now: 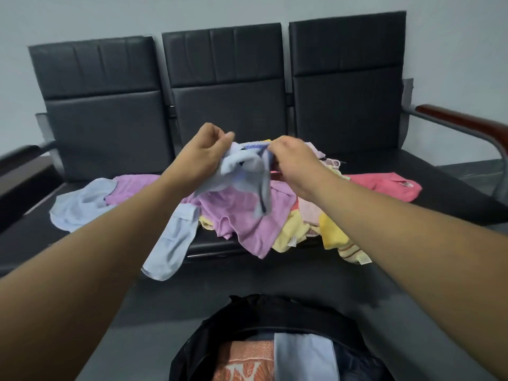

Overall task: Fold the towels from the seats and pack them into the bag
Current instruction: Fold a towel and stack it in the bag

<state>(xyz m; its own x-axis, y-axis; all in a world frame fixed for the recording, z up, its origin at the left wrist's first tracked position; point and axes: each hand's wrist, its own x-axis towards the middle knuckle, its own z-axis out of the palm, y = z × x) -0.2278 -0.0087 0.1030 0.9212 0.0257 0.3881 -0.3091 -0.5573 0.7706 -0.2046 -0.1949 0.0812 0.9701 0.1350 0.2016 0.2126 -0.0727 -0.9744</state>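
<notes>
A light blue towel (pixel 239 174) was held in the air above the middle seat of the bench (pixel 82 215), bunched and blurred, with its loose end hanging toward the pile below. The left hand (pixel 204 151) was closed on the towel's upper left part, thumb and fingers pinched over the fabric. The right hand (pixel 292 158) was closed on the upper right part, where a darker blue striped edge showed between the two hands.

Beneath the held towel lay the pile of unfolded towels on the bench seats. A purple towel (pixel 242 215) lay across the middle and draped over the front edge. A second light blue towel (pixel 79 203) lay spread on the left seat, and another light blue towel (pixel 171 243) hung over the front edge of the bench. Yellow towels (pixel 294 232) lay toward the right of the pile at the front edge. A pink-red towel (pixel 384 185) lay flat on the right seat.

A black bag (pixel 209 334) stood open on the floor in front of the bench, at the lower edge of the view. Inside it sat a folded orange patterned towel (pixel 244 361) and, just beside it on the right, a folded light blue towel (pixel 303 356).
</notes>
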